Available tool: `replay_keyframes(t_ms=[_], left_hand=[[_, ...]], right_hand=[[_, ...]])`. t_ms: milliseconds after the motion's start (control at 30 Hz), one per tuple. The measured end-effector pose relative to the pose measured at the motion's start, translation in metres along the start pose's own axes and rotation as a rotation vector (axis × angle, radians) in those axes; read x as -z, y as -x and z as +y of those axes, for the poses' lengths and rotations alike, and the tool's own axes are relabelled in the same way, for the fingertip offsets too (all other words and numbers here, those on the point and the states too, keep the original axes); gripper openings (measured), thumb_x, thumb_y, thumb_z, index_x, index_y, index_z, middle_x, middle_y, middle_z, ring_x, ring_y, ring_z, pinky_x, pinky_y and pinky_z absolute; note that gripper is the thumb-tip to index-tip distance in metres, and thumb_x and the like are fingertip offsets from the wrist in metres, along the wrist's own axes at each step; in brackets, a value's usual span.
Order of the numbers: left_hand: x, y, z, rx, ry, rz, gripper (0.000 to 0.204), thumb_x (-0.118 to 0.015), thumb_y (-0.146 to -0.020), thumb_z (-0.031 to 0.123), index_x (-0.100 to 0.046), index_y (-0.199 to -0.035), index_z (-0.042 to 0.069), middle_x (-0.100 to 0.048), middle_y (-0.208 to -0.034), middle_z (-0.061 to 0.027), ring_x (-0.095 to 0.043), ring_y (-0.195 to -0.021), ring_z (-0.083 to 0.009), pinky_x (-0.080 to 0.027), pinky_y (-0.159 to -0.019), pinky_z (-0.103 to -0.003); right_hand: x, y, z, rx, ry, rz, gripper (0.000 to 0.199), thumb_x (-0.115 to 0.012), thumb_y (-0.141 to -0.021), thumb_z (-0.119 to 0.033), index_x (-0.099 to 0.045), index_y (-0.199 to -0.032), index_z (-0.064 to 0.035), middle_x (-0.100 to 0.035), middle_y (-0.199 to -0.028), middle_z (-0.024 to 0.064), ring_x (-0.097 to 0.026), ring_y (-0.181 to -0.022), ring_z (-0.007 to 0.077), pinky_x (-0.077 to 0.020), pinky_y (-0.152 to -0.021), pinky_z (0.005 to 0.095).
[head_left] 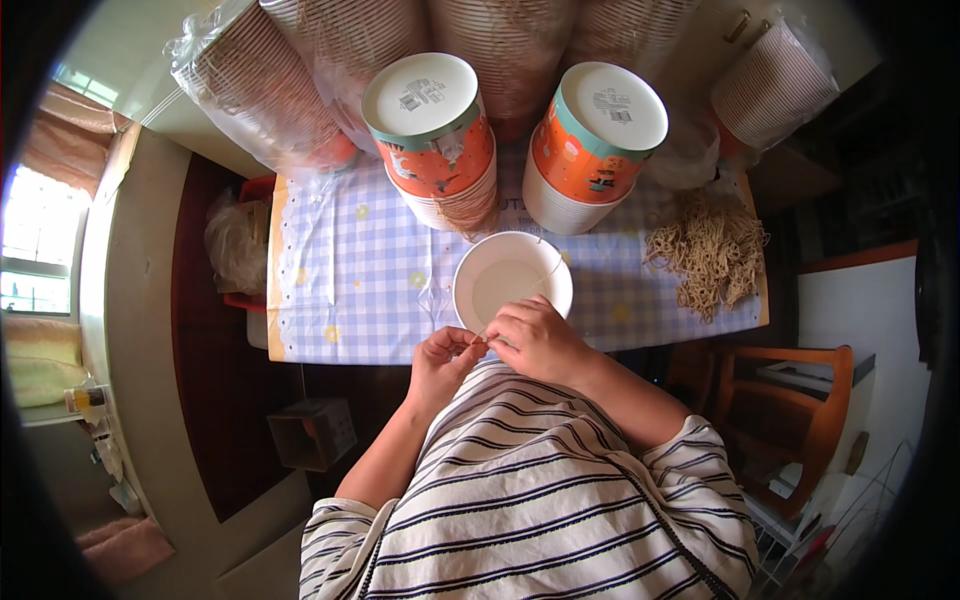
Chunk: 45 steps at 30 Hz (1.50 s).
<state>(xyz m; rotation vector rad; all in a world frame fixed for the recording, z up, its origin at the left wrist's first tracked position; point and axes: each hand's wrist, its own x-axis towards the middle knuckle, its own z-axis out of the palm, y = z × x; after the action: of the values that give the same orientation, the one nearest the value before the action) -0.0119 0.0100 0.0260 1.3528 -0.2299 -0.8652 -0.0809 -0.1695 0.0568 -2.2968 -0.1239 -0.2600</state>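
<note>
A white paper tub [497, 280] stands open side up at the near edge of the table, in front of me. Close to its near rim, my left hand [440, 362] pinches a thin tan cord [548, 271] between thumb and fingertips. My right hand [540, 340] is closed on the same cord, its fingertips nearly meeting the left ones and covering part of the tub. From there the cord runs across the tub's opening toward the far right rim. Its short end between my fingers is too small to make out.
Two stacks of upside-down orange and teal printed tubs [430, 150] [598, 130] stand behind the open one. A heap of tan cords [708, 255] lies at the right on the checked tablecloth [380, 290]. Bagged tub stacks [260, 95] line the back; a wooden chair [790, 420] stands right.
</note>
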Motion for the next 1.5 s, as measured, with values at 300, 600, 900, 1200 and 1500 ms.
replay_keyframes(t_ms=[300, 600, 900, 1200, 1500], left_hand=[[0.004, 0.008, 0.001, -0.160, -0.440, 0.127, 0.005, -0.067, -0.079, 0.003, -0.064, -0.082, 0.000, -0.066, -0.083, -0.0012, -0.058, -0.071, -0.0075, -0.044, -0.067, -0.019], [0.013, 0.010, -0.026, 0.168, 0.280, 0.079, 0.007, -0.063, -0.083, -0.002, -0.059, -0.088, -0.002, -0.065, -0.086, -0.0074, -0.062, -0.080, -0.0142, -0.050, -0.077, -0.026], [0.004, 0.001, -0.029, 0.443, 0.514, -0.040, 0.003, -0.059, -0.086, 0.003, -0.057, -0.087, 0.005, -0.066, -0.086, -0.0101, -0.063, -0.083, -0.0196, -0.047, -0.071, -0.029], [0.004, 0.002, -0.035, 0.457, 0.568, -0.047, 0.002, -0.058, -0.086, 0.006, -0.057, -0.087, 0.007, -0.066, -0.086, -0.0092, -0.062, -0.084, -0.0197, -0.047, -0.072, -0.031], [-0.001, 0.003, -0.038, 0.330, 0.488, 0.010, 0.004, -0.060, -0.085, 0.002, -0.057, -0.087, 0.004, -0.065, -0.083, -0.0097, -0.062, -0.078, -0.0169, -0.047, -0.069, -0.025]], right_hand=[[-0.005, 0.009, -0.012, -0.060, 0.053, 0.002, 0.008, -0.062, -0.075, -0.008, -0.055, -0.073, -0.0058, -0.055, -0.075, 0.0088, -0.059, -0.069, 0.0278, -0.0442, -0.062, 0.0396], [-0.041, 0.038, -0.024, -0.256, -0.066, 0.080, 0.006, -0.060, -0.074, -0.002, -0.055, -0.077, -0.0037, -0.057, -0.069, 0.0116, -0.059, -0.062, 0.0305, -0.0484, -0.058, 0.0384], [-0.055, 0.053, 0.003, -0.095, 0.315, 0.240, 0.013, -0.064, -0.068, -0.007, -0.053, -0.075, -0.0073, -0.053, -0.062, 0.0069, -0.057, -0.056, 0.0256, -0.0463, -0.054, 0.0362], [-0.068, 0.054, 0.012, -0.441, -0.505, 0.286, 0.010, -0.061, -0.079, -0.004, -0.066, -0.087, -0.0020, -0.067, -0.079, 0.0116, -0.066, -0.071, 0.0214, -0.0513, -0.064, 0.0297], [-0.073, 0.058, 0.023, -0.604, -1.030, 0.237, 0.018, -0.058, -0.088, -0.012, -0.066, -0.094, 0.0031, -0.069, -0.082, 0.0061, -0.063, -0.076, 0.0097, -0.0505, -0.069, 0.0252]])
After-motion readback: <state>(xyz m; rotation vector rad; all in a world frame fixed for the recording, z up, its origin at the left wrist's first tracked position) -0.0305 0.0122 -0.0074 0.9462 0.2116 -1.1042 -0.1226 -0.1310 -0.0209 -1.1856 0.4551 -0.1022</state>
